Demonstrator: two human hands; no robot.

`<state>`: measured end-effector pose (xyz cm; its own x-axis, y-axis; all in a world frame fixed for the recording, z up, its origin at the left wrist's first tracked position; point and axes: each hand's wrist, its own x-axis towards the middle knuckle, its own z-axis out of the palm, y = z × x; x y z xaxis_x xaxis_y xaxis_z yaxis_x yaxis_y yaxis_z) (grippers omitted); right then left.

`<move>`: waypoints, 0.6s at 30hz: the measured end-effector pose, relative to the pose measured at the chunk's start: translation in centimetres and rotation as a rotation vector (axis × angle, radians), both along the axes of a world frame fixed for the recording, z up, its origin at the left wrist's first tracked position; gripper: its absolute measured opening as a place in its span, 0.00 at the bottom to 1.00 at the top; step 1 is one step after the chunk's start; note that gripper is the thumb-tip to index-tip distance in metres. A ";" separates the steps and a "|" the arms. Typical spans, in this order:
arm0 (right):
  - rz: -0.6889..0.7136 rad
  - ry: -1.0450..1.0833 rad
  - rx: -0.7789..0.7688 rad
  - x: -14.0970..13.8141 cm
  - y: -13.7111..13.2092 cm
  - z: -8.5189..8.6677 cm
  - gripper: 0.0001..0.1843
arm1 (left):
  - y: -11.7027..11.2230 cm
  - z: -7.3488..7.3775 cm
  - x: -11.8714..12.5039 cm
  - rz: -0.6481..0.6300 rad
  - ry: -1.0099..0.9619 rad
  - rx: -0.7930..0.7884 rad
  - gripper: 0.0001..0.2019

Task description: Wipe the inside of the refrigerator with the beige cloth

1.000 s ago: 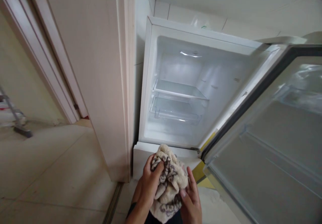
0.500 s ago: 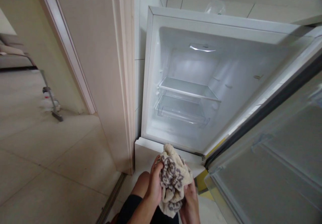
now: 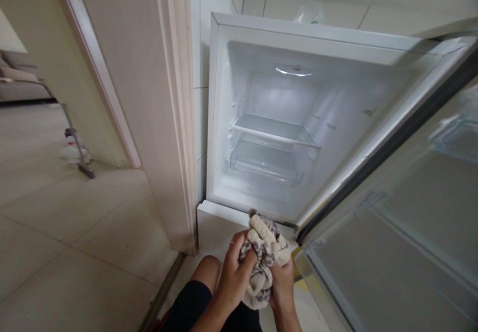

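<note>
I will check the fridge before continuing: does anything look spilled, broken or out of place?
Nothing stands out. In the open fridge the shelf lies level and the clear drawer sits straight beneath it, with no spill or crack visible. The left hand and right hand bunch a patterned cloth.

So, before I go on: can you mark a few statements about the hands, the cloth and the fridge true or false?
1. The left hand and the right hand both grip the patterned cloth, bunched up between them. True.
2. The fridge door is shut. False: it stands open on the right.
3. The patterned cloth lies on the glass shelf. False: it is held in front of the fridge, below its opening.
4. A clear drawer sits under the glass shelf. True.
5. A long-handled floor tool rests on the floor off to the left. True.
</note>
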<state>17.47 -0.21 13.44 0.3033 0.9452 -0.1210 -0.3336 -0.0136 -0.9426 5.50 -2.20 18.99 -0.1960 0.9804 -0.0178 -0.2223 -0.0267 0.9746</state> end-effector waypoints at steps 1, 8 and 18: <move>-0.036 -0.039 0.016 0.1 0.2 0.2 0.48 | -0.1 -0.1 -0.3 0.016 0.061 0.036 0.20; -0.158 -0.137 0.075 0.7 2.0 1.7 0.46 | 3.4 -2.8 -5.9 0.234 0.058 -0.027 0.26; -0.175 -0.092 -0.076 2.2 4.7 -0.4 0.45 | 19.7 -3.2 -13.9 0.500 0.561 0.009 0.27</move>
